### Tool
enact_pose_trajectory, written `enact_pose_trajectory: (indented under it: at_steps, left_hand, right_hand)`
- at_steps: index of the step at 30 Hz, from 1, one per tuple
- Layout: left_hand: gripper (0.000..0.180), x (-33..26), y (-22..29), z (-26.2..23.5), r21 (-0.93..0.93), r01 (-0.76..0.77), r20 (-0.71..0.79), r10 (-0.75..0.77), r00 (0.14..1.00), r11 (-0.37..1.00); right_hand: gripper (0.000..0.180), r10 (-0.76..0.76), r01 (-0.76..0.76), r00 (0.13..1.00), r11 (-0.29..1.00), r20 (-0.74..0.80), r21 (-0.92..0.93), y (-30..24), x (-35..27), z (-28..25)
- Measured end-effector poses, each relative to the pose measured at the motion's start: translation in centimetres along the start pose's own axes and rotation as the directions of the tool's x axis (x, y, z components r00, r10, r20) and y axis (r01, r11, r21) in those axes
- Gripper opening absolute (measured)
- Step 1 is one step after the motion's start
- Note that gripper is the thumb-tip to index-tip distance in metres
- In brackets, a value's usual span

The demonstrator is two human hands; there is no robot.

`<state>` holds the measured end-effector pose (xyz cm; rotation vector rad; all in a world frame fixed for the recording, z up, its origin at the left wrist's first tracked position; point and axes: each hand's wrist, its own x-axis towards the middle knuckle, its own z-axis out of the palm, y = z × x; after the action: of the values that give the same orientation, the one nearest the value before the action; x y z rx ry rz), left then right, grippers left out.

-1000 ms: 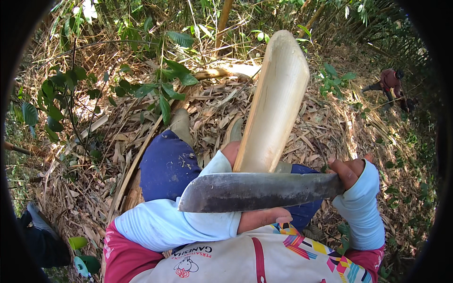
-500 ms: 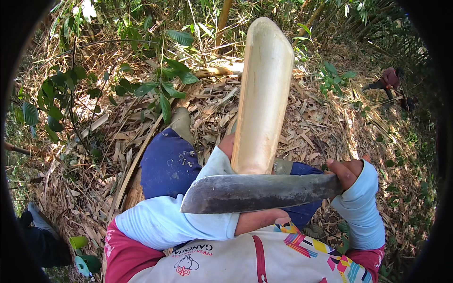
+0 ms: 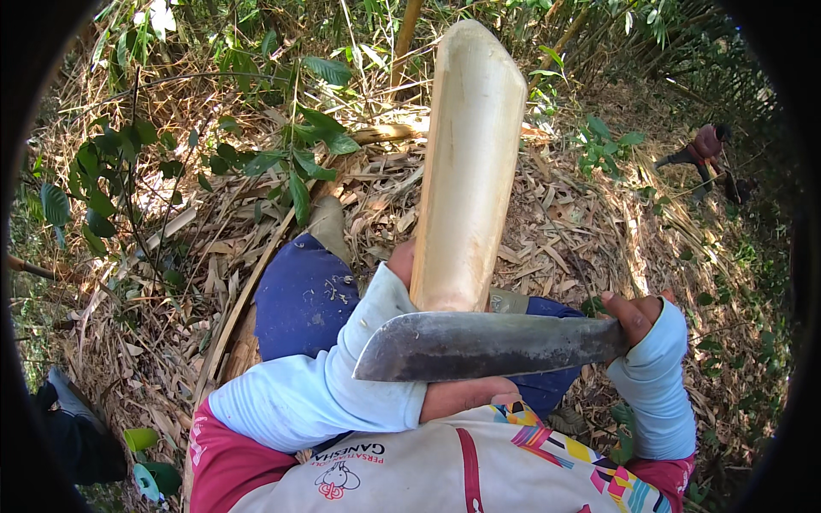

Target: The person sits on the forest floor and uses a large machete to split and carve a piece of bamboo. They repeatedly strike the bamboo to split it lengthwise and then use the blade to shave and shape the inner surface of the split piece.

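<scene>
My left hand (image 3: 402, 261) grips the pale peeled bamboo shoot (image 3: 470, 162) upright at its base; my right hand (image 3: 637, 315) clasps the machete (image 3: 492, 344) crosswise below. I'd slice away from my wrist.

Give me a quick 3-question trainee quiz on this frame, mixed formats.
1. True or false: the right hand grips the handle end of the broad dark blade.
2. Which way does the pale split bamboo piece point? A) up and away from the person B) flat on the ground C) down between the knees
3. Fill in: the left hand holds the bamboo piece at its ___ end.

Key: 1 true; 2 A; 3 lower. The blade lies crosswise in front of the piece's lower end; whether it touches it cannot be told.
</scene>
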<state>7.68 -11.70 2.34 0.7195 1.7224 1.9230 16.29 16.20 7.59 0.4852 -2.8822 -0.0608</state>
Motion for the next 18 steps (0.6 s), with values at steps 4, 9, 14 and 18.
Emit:
enact_pose_trajectory:
  at_steps: [4,9,14,18]
  left_hand:
    - [0.112,-0.1,-0.2,0.0,-0.007,-0.008,-0.001,0.008,1.000,1.000]
    - [0.110,-0.2,-0.6,0.1,0.008,-0.022,-0.005,0.022,1.000,1.000]
    - [0.107,-0.1,-0.8,0.2,0.018,-0.007,-0.003,0.007,1.000,1.000]
    - [0.100,-0.2,0.4,0.2,-0.012,0.101,0.024,-0.101,0.995,0.995]
  right_hand:
    - [0.057,0.013,-0.012,1.000,1.000,-0.016,0.022,-0.2,-0.1,0.3]
    - [0.057,0.008,-0.008,1.000,1.000,-0.016,0.026,-0.2,0.0,0.4]
    - [0.056,0.018,-0.018,1.000,1.000,-0.023,0.011,-0.2,-0.3,0.7]
    - [0.056,0.017,-0.017,1.000,1.000,-0.025,-0.026,-0.2,-0.4,0.7]
